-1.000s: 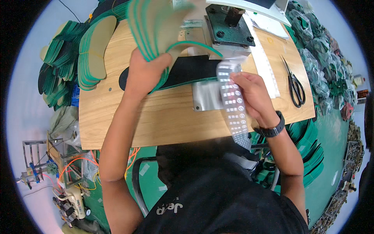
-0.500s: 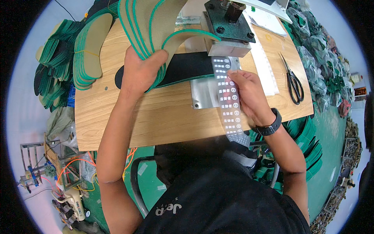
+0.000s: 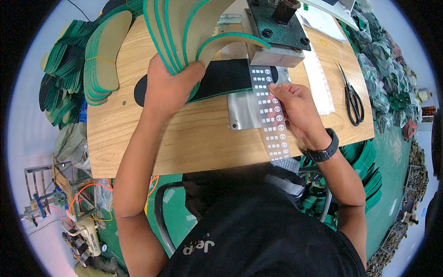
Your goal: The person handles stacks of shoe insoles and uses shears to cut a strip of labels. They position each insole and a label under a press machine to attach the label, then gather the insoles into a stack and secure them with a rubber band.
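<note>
Fanning thin, green-edged tan insoles (image 3: 184, 27) above the wooden table (image 3: 184, 138), the left hand (image 3: 168, 87) clamps their heels; they look light and floppy. Right hand (image 3: 295, 104) fingertips pinch the limp transparent label strip (image 3: 272, 120).

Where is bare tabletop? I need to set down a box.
Free: the table front edge, between the left hand and the label strip. Crowded: the press, scissors, insole stack.
</note>
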Demonstrator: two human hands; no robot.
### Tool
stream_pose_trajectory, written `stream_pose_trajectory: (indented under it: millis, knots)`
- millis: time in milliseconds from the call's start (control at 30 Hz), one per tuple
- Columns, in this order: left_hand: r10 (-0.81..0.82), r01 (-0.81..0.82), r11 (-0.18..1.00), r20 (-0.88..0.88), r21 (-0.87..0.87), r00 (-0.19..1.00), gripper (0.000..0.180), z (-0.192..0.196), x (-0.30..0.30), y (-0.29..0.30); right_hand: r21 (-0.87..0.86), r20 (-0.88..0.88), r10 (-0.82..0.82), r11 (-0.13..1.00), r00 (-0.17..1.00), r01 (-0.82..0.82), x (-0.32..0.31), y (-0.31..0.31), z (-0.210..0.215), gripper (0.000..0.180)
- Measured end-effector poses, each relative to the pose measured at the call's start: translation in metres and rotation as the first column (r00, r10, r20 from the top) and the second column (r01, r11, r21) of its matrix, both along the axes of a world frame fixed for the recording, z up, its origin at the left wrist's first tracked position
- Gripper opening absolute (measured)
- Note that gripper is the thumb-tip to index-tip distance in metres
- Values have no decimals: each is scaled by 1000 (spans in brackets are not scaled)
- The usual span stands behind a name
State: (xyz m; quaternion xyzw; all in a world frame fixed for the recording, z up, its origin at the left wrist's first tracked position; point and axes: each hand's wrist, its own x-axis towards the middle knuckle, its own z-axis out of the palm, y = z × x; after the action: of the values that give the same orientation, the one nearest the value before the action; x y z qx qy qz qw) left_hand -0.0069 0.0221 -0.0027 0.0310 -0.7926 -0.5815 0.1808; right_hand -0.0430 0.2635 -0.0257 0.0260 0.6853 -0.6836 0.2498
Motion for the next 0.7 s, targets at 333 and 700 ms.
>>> stream_pose_trajectory:
  millis: [333,700]
  knots:
    - [-207,168,890,-47,-424,977,72,-18,-12,12,6,31,-2,1000,1000,2,1,1,2,33]
    - [-101,187,796,178,-576,979,58,4,-4,17,-70,-58,-12,998,998,7,6,16,-7,25]
